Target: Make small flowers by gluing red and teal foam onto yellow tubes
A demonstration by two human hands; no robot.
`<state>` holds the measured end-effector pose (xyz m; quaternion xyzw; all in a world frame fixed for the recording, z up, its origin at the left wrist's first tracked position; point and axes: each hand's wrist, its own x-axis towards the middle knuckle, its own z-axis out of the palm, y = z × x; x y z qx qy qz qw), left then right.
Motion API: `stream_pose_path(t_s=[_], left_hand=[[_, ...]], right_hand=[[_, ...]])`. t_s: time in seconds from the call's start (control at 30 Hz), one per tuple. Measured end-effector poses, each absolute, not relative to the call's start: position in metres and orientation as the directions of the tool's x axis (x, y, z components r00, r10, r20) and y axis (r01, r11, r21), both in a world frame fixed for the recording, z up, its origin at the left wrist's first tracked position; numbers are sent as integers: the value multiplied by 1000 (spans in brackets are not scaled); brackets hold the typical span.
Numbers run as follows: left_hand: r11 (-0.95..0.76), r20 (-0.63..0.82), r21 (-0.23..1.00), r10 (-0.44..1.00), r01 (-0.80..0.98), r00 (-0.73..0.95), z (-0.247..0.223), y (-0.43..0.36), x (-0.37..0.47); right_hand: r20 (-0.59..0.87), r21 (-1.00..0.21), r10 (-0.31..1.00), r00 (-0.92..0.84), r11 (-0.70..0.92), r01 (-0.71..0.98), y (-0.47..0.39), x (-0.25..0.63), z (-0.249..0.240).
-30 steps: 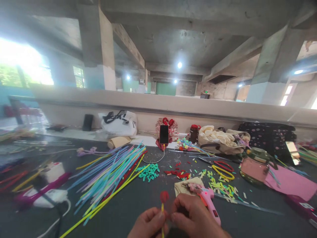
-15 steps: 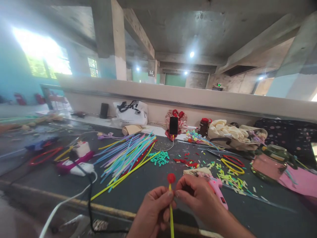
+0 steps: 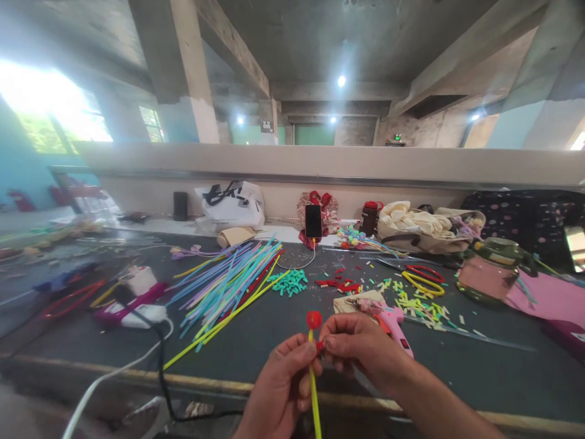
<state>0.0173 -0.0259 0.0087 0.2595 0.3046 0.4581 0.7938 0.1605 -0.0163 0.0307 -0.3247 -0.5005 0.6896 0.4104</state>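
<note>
My left hand (image 3: 286, 375) is closed around a thin yellow straw-like stem (image 3: 315, 402), which stands nearly upright. At its top sits a round red flower-like head (image 3: 314, 319), just above my fingertips. My right hand (image 3: 359, 341) is closed in a pinch on a small red piece (image 3: 319, 346). That piece is beside the stem, close to my left thumb; whether it touches the stem I cannot tell. Behind my right hand a pink hot glue gun (image 3: 397, 326) lies on the dark table (image 3: 256, 332), its nozzle over a beige pad (image 3: 340, 303).
Left of centre lies a pile of coloured straws (image 3: 233, 286). Short turquoise bits (image 3: 290, 283), red bits (image 3: 350, 286) and yellow-green bits (image 3: 423, 308) are scattered behind my hands. Scissors (image 3: 423, 283) and a green jar (image 3: 489, 274) are at right. A power strip (image 3: 132, 308) with cables lies left.
A small red piece now shows between my right fingertips and the stem. The head view has turned slightly. My left hand keeps its hold on the stem.
</note>
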Motion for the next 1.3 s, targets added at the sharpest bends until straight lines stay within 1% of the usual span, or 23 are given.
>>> stream_pose_path(t_s=[0.1, 0.2, 0.33, 0.43, 0.5, 0.53, 0.57, 0.6, 0.63, 0.67, 0.7, 0.73, 0.77, 0.8, 0.83, 0.87, 0.93, 1.0, 1.13, 1.3], left_hand=[[442, -246, 695, 887, -567, 391, 9, -29, 21], [428, -241, 708, 894, -562, 377, 10, -32, 24], [402, -246, 725, 910, -560, 334, 12, -35, 25], [420, -282, 718, 904, -555, 320, 11, -36, 25], [424, -309, 709, 905, -564, 292, 10, -36, 23], [414, -319, 710, 910, -569, 264, 10, -36, 21], [402, -323, 721, 915, -564, 239, 11, -37, 19], [391, -324, 740, 920, -547, 219, 12, -38, 16], [384, -328, 759, 923, -525, 201, 13, -38, 14], [378, -326, 780, 926, -498, 193, 15, -37, 12], [383, -323, 801, 923, -460, 208, 17, -36, 11], [384, -307, 826, 920, -413, 242, 18, -33, 13], [383, -290, 852, 913, -356, 288, 20, -29, 16], [365, -258, 887, 900, -284, 353, 22, -23, 21], [298, -196, 929, 899, -219, 392, 23, -15, 28], [256, -176, 954, 901, -158, 396, 23, -7, 37], [157, -124, 987, 897, -43, 424, 22, 11, 58], [130, -115, 992, 900, -6, 419, 16, 26, 77], [64, -91, 995, 900, 77, 425, -3, 40, 97], [-12, -46, 991, 910, 136, 413, -19, 39, 95]], right_hand=[[-91, -916, 871, -482, -263, -304, -16, 164, 28], [-109, -885, 861, -497, -312, -346, -16, 166, 25], [-113, -878, 870, -481, -314, -362, -17, 162, 22], [-117, -894, 886, -448, -290, -341, -20, 159, 22], [-105, -952, 926, -362, -199, -234, -26, 164, 24], [-84, -983, 952, -294, -128, -135, -30, 171, 26], [-41, -999, 978, -203, -41, 4, -35, 180, 27], [15, -987, 993, -120, 34, 158, -39, 191, 28], [96, -939, 995, -18, 97, 331, -44, 204, 28], [213, -841, 974, 81, 141, 522, -47, 217, 28], [278, -729, 949, 151, 105, 676, -49, 230, 27], [294, -621, 934, 202, 26, 783, -49, 241, 25], [278, -526, 932, 232, -55, 849, -49, 250, 23], [248, -432, 938, 244, -118, 894, -47, 256, 19], [229, -352, 942, 246, -156, 923, -44, 260, 16], [203, -291, 950, 237, -173, 941, -41, 261, 13], [172, -224, 959, 224, -183, 957, -36, 258, 7], [151, -220, 962, 228, -192, 957, -33, 254, 4], [147, -295, 952, 267, -216, 931, -34, 251, 1], [170, -368, 922, 349, -270, 890, -34, 256, -1]])
